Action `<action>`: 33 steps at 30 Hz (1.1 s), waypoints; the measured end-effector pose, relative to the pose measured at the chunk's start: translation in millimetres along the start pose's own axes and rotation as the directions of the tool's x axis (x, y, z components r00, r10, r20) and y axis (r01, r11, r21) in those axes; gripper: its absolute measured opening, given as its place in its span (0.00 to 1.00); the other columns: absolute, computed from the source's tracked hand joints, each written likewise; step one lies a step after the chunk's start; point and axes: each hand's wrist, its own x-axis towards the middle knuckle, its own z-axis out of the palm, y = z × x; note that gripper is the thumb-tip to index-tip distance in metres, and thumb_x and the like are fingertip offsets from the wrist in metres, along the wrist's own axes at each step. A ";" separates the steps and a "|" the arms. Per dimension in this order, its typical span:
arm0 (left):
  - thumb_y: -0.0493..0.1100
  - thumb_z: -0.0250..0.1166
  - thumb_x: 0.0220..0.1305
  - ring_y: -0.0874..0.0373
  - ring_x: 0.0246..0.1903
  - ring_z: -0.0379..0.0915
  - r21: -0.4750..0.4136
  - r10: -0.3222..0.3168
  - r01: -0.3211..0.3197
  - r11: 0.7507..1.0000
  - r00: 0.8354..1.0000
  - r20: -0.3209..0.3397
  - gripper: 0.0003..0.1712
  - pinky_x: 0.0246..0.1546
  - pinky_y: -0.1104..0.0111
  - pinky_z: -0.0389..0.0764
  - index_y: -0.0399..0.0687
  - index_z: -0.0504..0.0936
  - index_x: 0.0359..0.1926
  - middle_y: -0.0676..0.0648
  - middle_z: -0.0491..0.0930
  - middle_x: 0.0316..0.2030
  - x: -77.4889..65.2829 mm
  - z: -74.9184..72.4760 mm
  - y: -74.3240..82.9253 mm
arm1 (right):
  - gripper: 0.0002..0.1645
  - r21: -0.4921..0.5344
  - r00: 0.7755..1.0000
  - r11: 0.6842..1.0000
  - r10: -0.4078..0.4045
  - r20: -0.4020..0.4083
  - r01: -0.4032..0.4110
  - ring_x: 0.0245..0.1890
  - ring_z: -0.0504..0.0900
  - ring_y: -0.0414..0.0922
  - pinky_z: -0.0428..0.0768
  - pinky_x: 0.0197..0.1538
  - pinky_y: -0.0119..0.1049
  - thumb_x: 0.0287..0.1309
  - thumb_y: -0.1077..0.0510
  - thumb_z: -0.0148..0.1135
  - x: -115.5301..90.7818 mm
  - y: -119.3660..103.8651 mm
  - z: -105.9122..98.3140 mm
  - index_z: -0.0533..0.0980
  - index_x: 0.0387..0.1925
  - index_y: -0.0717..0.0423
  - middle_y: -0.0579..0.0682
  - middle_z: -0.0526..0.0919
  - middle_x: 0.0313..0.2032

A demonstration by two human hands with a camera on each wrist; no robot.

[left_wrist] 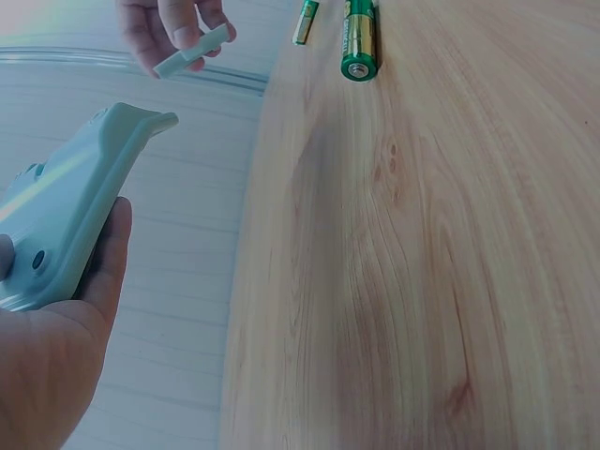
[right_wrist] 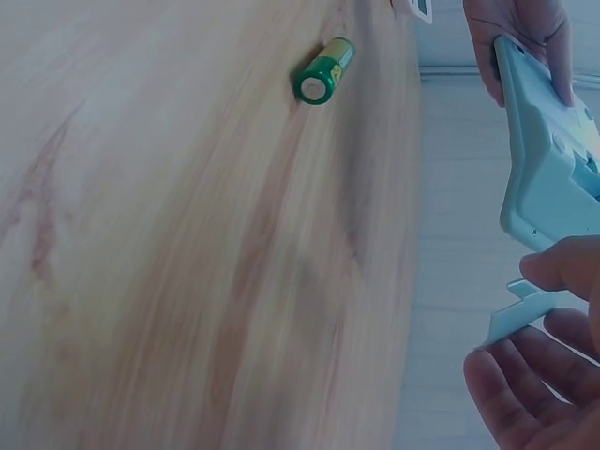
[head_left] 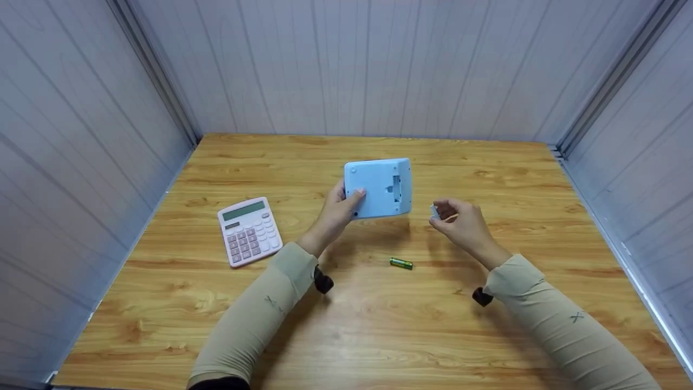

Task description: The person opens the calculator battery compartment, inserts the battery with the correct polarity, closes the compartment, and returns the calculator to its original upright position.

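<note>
My left hand (head_left: 340, 212) holds a light blue calculator (head_left: 376, 187) above the table, its back toward me, thumb pressed on that back. An uncovered battery compartment (head_left: 397, 188) shows near its right edge. To the right, my right hand (head_left: 463, 225) pinches a small light blue battery cover (right_wrist: 525, 314) between thumb and fingers, apart from the calculator. A green and gold battery (head_left: 401, 264) lies on the table below and between the hands. In the left wrist view, a second small green piece (left_wrist: 305, 21) lies beyond that battery; the head view does not show it.
A pink and white calculator (head_left: 250, 232) lies face up on the wooden table (head_left: 357, 336), left of my left forearm. Pale panelled walls (head_left: 346, 65) stand at the back and on both sides. Small black wrist cameras (head_left: 323, 280) hang below both cuffs.
</note>
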 end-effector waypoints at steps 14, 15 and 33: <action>0.50 0.56 0.73 0.48 0.60 0.73 -0.005 0.008 -0.008 1.000 1.000 0.009 0.30 0.54 0.50 0.79 0.60 0.60 0.72 0.46 0.70 0.65 -0.5 -0.9 -0.2 | 0.19 -0.045 0.996 0.999 0.031 0.083 -0.027 0.34 0.83 0.49 0.82 0.36 0.32 0.52 0.62 0.73 -6.5 10.0 -1.5 0.81 0.47 0.62 0.55 0.86 0.35; 0.50 0.56 0.73 0.48 0.60 0.73 -0.003 0.007 -0.007 1.000 1.000 0.007 0.30 0.54 0.50 0.79 0.60 0.60 0.72 0.46 0.70 0.65 -0.4 -0.6 -0.3 | 0.19 -0.047 0.995 0.998 0.036 0.089 -0.032 0.34 0.83 0.49 0.82 0.36 0.33 0.53 0.62 0.73 -7.3 10.3 -1.7 0.81 0.46 0.62 0.55 0.86 0.35; 0.50 0.55 0.73 0.48 0.60 0.73 0.006 0.009 -0.009 1.000 1.000 0.011 0.28 0.55 0.50 0.79 0.59 0.61 0.71 0.46 0.70 0.64 -1.1 0.3 -2.9 | 0.16 -0.101 0.968 0.990 0.118 0.221 -0.098 0.34 0.82 0.47 0.80 0.33 0.32 0.54 0.61 0.70 -15.7 22.2 2.0 0.81 0.46 0.60 0.54 0.85 0.35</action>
